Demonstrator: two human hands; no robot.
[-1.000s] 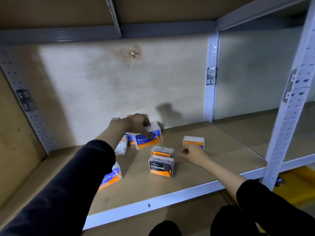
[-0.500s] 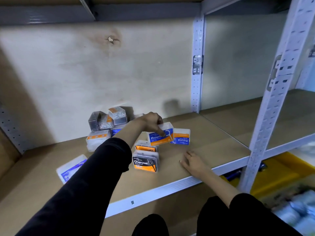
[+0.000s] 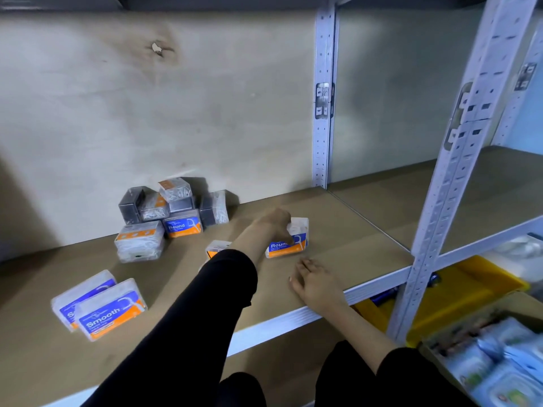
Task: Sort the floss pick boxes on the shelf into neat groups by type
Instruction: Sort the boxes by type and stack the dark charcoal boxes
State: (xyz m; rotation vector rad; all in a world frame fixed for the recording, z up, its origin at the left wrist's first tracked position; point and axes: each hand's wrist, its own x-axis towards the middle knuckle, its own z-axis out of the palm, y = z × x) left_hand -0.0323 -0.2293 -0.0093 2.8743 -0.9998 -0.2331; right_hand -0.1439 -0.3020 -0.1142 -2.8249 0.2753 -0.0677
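The left hand (image 3: pixel 274 223) has its fingers curled over the top of a Round box (image 3: pixel 289 240), gripping it where it sits on the shelf board (image 3: pixel 346 230), right of centre and well apart from everything else. It looks like the start of a fresh Round group out there, away from the clutter. The box seems to stand two deep, though the rear one is hard to confirm behind the fingers.

The right hand (image 3: pixel 316 284) lies flat and spread, palm down near the front edge of the shelf, holding nothing; most likely it is just bracing the reach.

Just left of the held box, a small orange-topped box (image 3: pixel 217 248) peeks out from behind the sleeve (image 3: pixel 205 312), mostly hidden.

Far left against the back wall sits the unsorted heap (image 3: pixel 173 207): one more Round box (image 3: pixel 182 226) face-out, a clear box with an orange top (image 3: pixel 139 240) in front, and roughly five grey or clear boxes piled behind, the exact number hard to tell.

Near left, two Smooth boxes (image 3: pixel 110 311) lean side by side, touching, a pair already grouped by type.

Under the shelf at right, a yellow bin (image 3: pixel 458 292).
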